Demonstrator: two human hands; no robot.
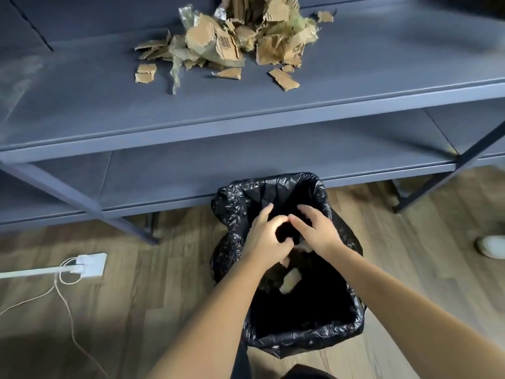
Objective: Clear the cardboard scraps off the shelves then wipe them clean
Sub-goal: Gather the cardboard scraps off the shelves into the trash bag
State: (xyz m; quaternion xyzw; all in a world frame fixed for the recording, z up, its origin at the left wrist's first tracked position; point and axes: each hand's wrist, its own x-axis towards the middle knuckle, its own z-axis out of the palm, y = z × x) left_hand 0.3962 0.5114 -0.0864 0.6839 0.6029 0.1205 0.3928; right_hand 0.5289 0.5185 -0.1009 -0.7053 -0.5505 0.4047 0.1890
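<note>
A heap of torn cardboard scraps [240, 39] mixed with crumpled plastic film lies on the upper blue-grey shelf [109, 105]. Below it on the floor stands a bin lined with a black bag [235, 203]. Both my hands hover over the bag's mouth. My left hand [266, 236] and my right hand [318, 231] have loosely spread fingers and hold nothing. A few blurred cardboard pieces [291, 280] are falling or lying inside the bag beneath them.
A lower shelf [246, 157] runs behind the bin, with dark diagonal frame bars at both ends. A white power strip [91, 265] with cables lies on the wood floor at left. A white shoe [492, 246] shows at the right edge.
</note>
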